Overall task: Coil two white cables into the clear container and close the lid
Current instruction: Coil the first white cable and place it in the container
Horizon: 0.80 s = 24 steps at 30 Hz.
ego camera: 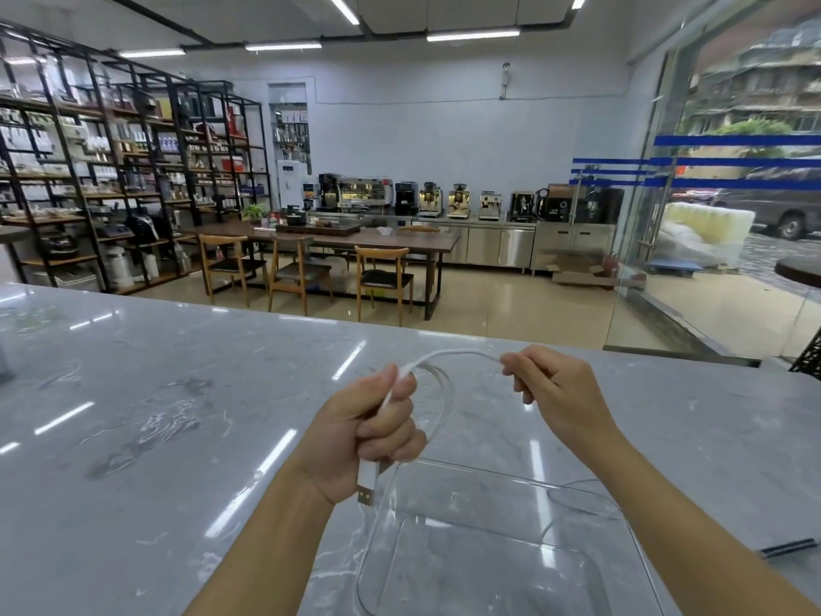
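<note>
Left hand (371,431) grips a coiled white cable (437,393); right hand (553,393) pinches its loop, above the clear container (488,540) on the counter (155,393).

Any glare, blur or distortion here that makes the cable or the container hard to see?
Head view: ceiling lights streak glare across the glossy counter; the clear container shows mainly by rim and reflections; the white cable is faint against pale marble; wide-angle bending bows the shelves at the left edge.

The container (497,540) sits on the counter (155,415), below both hands.
</note>
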Tool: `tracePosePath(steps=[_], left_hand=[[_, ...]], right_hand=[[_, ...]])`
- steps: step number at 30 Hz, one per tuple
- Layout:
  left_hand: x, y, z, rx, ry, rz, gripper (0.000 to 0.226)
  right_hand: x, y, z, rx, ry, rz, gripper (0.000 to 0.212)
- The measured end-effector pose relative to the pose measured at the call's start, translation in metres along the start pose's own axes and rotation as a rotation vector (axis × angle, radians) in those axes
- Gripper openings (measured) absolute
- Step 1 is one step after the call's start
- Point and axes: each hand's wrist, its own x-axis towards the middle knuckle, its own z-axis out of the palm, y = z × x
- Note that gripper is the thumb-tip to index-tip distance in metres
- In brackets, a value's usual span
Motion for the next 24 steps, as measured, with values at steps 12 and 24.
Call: tracePosePath(steps=[12,24], left_hand=[[-0.001,0.019,-0.002,-0.392,-0.184,0.155,0.049],[-0.013,0.036,-0.001,-0.522,-0.069,0.3,0.051]], right_hand=[[-0.013,-0.015,0.001,0.266,-0.26,0.128,0.044],[-0.015,0.016,0.012,0.245,0.099,0.042,0.024]])
